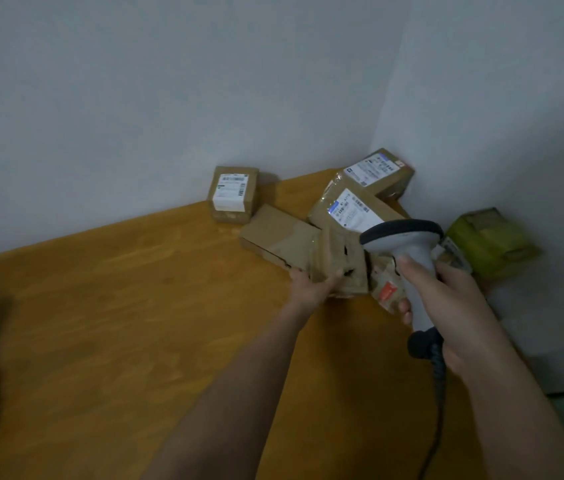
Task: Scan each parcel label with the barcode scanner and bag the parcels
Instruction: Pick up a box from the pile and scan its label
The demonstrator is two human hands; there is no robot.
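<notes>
Barcode scanner (403, 237) sits in the right hand (453, 306), fingers wrapped round its pale handle, dark cable trailing down toward the viewer. Its long axis runs from the near right up and away; head tips forward and left, over the pile of parcels at the far right corner of the wooden worktop (117, 323). Left hand (311, 285) grips the near edge of a crumpled brown parcel (339, 261), fingers curled under it, thumb not clearly seen. That parcel lies just below the scanner head, touching a flat carton (273, 233) to its left. Behind: two labelled boxes, one (349, 209) close behind the scanner, one (377, 171) in the corner; a small labelled box (233, 194) stands apart against the wall. A green package (491, 240) lies off the worktop's right edge. No bag in view. Judgement: early stage; five parcels still on the worktop, none visibly bagged, scanning of the held one under way or about to start.
</notes>
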